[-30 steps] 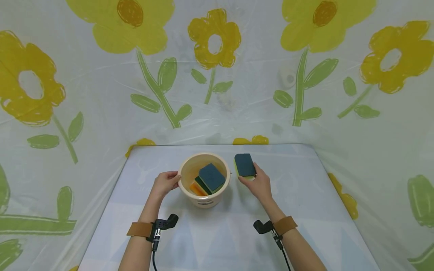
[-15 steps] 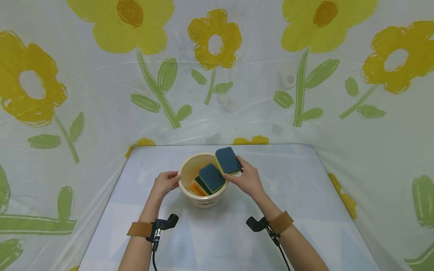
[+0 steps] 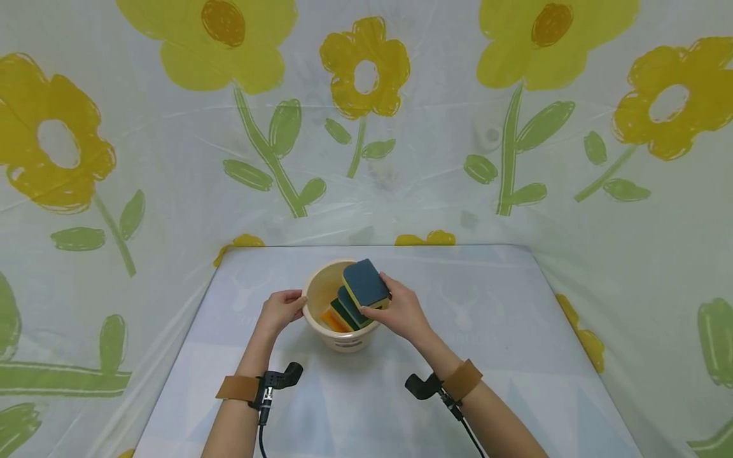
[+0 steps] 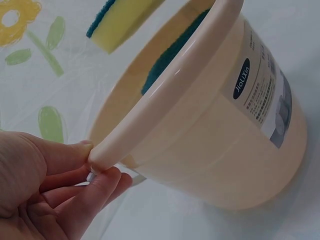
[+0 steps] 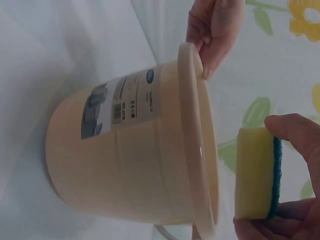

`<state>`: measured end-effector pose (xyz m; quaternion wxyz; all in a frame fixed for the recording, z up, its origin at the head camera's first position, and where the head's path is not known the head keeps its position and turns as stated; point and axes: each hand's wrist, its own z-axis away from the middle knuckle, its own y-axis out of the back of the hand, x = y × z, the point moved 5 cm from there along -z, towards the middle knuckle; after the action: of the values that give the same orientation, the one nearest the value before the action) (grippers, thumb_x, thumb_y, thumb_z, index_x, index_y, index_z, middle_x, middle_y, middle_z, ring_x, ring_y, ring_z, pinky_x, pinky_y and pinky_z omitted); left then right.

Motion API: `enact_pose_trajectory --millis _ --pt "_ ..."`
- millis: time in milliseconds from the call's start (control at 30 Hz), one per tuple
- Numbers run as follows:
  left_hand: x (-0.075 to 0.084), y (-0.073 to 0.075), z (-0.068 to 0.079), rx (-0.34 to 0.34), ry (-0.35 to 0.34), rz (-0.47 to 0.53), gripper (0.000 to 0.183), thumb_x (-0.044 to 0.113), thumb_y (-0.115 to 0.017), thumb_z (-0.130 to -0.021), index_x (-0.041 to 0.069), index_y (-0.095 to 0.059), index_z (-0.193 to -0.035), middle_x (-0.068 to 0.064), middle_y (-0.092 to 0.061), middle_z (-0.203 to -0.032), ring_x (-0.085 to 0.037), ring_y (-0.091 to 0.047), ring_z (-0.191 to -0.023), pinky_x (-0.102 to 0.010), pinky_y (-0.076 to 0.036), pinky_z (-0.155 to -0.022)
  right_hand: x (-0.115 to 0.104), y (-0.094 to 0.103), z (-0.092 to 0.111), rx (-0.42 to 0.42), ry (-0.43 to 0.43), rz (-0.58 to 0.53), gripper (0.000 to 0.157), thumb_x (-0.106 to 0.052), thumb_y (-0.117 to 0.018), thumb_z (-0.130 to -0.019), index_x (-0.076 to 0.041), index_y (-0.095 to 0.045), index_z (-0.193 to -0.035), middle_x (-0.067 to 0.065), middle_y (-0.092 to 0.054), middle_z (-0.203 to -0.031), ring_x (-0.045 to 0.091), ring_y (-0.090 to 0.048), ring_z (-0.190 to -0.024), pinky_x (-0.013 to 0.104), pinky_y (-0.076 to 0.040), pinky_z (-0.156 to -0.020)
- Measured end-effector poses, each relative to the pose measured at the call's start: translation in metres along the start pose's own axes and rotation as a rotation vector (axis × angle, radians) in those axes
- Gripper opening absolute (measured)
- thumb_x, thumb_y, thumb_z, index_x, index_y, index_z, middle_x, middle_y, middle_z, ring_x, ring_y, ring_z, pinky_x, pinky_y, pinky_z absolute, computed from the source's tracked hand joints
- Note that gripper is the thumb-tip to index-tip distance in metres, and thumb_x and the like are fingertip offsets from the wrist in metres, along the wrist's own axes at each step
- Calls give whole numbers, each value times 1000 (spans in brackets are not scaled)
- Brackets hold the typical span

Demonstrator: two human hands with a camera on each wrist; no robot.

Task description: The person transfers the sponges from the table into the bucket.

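A cream plastic bucket with a printed label stands on the table. My left hand pinches its rim on the left side, thumb on top and fingers beneath. Between the thumb and fingers of my right hand is a sponge, yellow with a dark blue-green scouring face. In the right wrist view this held sponge hovers just above the bucket's opening. Inside the bucket lie a blue-topped sponge, a dark green one and an orange piece.
The pale patterned table reaches back to a hanging sheet printed with yellow flowers. Similar sheeting closes in both sides. Each wrist wears a brown strap with a small black camera and cable.
My right hand has carried the sponge leftward from beside the bucket to over its opening. My left hand has kept its hold on the rim, and the bucket stays put.
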<state>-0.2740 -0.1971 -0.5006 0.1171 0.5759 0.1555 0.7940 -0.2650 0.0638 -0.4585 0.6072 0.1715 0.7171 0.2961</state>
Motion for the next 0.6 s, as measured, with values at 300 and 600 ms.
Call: enact_pose_trajectory --millis 300,600 --pt "1 0 2 6 1 -5 39 14 -58 -99 -8 -55 -130 -28 -61 -121 -26 -68 -96 -32 -58 -83 -4 -10 0 -42 27 55 89 -41 -81 -78 -3 -40 -147 16 -52 -140 31 -54 -121 47 -51 -97" --pt "-2 0 1 5 -14 -3 39 14 -58 -99 -9 -56 -130 -28 -62 -120 -24 -68 -94 -31 -58 -81 -4 -22 2 -92 49 128 97 -49 -79 -77 -3 -34 -150 15 -44 -148 32 -47 -130 48 -47 -102"
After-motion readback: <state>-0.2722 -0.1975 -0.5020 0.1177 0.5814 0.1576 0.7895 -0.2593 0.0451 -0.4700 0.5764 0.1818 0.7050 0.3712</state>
